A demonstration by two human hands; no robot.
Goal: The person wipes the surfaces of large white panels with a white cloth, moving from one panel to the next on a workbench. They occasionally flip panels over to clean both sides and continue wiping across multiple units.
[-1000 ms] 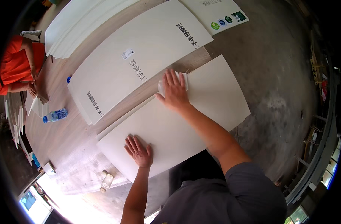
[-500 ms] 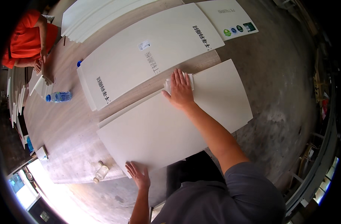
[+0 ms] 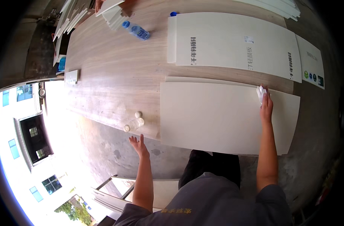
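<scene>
1. The left hand (image 3: 139, 145), open and empty, has left the white panel (image 3: 217, 116) and now hangs off the tabletop (image 3: 115, 83) edge near a clear bottle (image 3: 134, 123).
2. The right hand (image 3: 266, 105) still presses a white cloth (image 3: 261, 92) against the panel's far edge.

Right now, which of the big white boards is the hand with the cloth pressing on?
The plain, unprinted board nearest the person: the right hand presses a white cloth on its far edge. The board beyond it bears dark print and is untouched.

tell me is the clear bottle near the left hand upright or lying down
Lying down. The clear bottle rests on its side on the wooden table near its edge, just beyond the open left hand, which does not touch it.
</scene>
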